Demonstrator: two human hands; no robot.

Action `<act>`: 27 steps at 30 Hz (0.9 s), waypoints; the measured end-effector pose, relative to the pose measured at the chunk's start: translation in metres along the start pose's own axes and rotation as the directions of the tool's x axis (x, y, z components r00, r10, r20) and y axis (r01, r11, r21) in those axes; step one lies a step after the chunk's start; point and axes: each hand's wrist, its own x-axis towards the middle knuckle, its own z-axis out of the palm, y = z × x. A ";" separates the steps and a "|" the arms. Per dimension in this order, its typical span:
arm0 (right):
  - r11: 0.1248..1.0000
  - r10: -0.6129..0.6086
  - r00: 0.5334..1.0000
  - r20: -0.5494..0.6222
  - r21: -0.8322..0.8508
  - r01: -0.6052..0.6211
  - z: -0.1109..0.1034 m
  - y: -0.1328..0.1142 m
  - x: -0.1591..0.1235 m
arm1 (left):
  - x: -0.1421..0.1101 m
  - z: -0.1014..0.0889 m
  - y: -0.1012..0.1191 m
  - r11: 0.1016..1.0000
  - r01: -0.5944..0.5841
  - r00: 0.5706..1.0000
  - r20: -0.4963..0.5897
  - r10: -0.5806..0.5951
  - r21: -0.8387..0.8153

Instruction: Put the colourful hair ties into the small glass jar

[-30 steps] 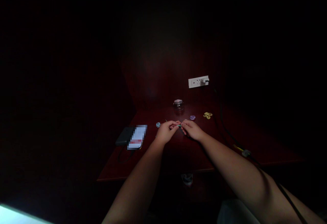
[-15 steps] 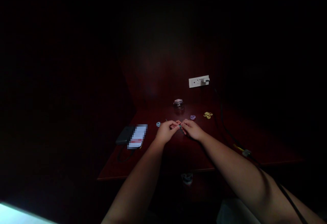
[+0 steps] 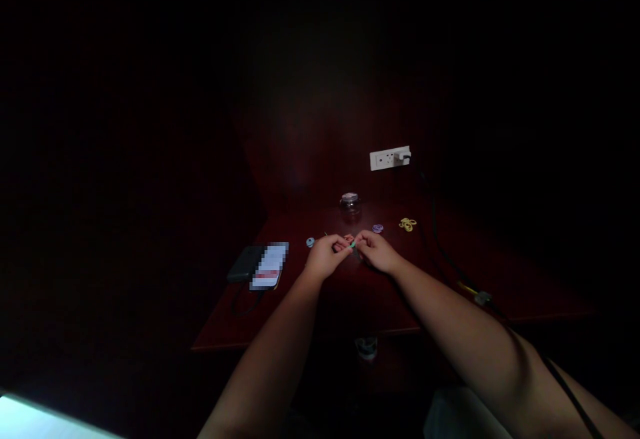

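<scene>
A small green band [image 3: 353, 244] is held between the left hand [image 3: 326, 258] and the right hand [image 3: 380, 253], over the middle part of the dark red tabletop [image 3: 370, 299]. The fingers [image 3: 342, 243] of both hands are brought together in a narrow pinch, and the green band appears to be gripped from its two sides; how firmly it is pressed cannot be told, because most of it is covered. Its exact form is also hidden, but it may be judged to be a thin elastic loop. Such a loop is expected to be very light, soft and stretchy, so almost no force is needed for lifting it, and by a gentle pull it is probably not broken. However, it may spring away if one side is released under tension, and it may roll between the fingers, so that a slip is possible. It is therefore best taken at its edge by a small pinch of thumb and index finger, with the opposite edge supported by the other hand. Just beyond the hands, some orange bands [image 3: 349, 237] are seen, partly covered. Blue bands [image 3: 311, 242] are placed near the left hand, while purple bands [image 3: 377, 229] and yellow bands [image 3: 407, 225] are laid farther to the right; a similar handling can be supposed for them.
</scene>
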 end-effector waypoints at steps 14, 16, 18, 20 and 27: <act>0.998 -0.044 0.999 -0.010 0.035 0.044 -0.002 -0.004 -0.001 | -0.001 0.000 0.002 1.000 0.024 1.000 0.009 -0.024 -0.016; 0.999 -0.046 0.999 -0.021 0.015 0.047 -0.003 -0.004 -0.001 | -0.001 0.000 0.000 1.000 0.024 1.000 0.013 -0.024 -0.016; 0.998 -0.059 0.998 -0.032 -0.004 0.059 -0.003 -0.005 -0.001 | -0.001 0.001 -0.002 1.000 0.023 1.000 0.019 -0.022 -0.020; 0.997 -0.075 0.996 -0.044 -0.030 0.074 -0.004 -0.005 0.000 | -0.001 0.002 -0.003 0.999 0.025 1.000 0.016 -0.024 -0.028; 0.993 -0.084 0.992 -0.095 -0.085 0.076 -0.006 -0.006 0.000 | -0.001 0.003 -0.001 1.000 0.007 1.000 -0.006 -0.007 -0.025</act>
